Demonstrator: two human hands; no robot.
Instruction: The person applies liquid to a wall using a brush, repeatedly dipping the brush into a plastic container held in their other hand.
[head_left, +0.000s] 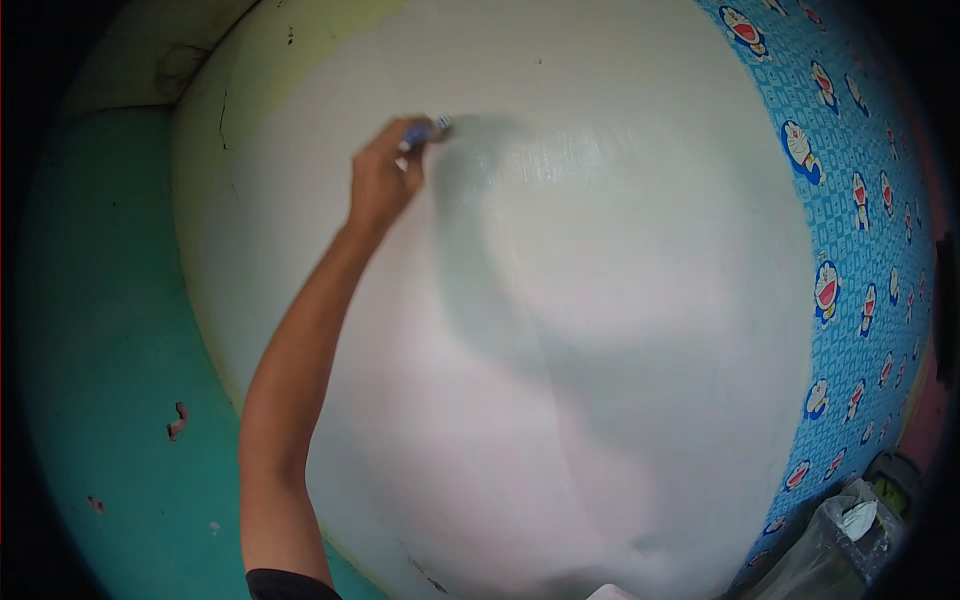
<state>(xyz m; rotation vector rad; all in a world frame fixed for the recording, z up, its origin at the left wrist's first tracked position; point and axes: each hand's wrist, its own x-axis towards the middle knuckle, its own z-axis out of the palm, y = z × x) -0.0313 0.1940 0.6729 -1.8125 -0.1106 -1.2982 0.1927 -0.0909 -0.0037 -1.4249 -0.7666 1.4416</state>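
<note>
My left hand (384, 174) is raised against a wall painted mostly white (637, 247). Its fingers are closed around a small tool with a blue handle (416, 135), blurred, probably a paintbrush; its head meets the wall at the upper middle. Right of the tool, a patch of the wall (555, 157) shines as if wet. The shadow of an arm falls across the white surface. My right hand is out of view. A bit of pale pink material (611, 592) shows at the bottom edge.
A green wall (112, 300) with chipped spots adjoins on the left. Yellowish paint (330, 45) shows at the upper left, with cracks. Blue cartoon-patterned wallpaper (847, 247) covers the wall's right side. A clear plastic bag (817, 547) stands at the lower right, near a dark object (892, 469).
</note>
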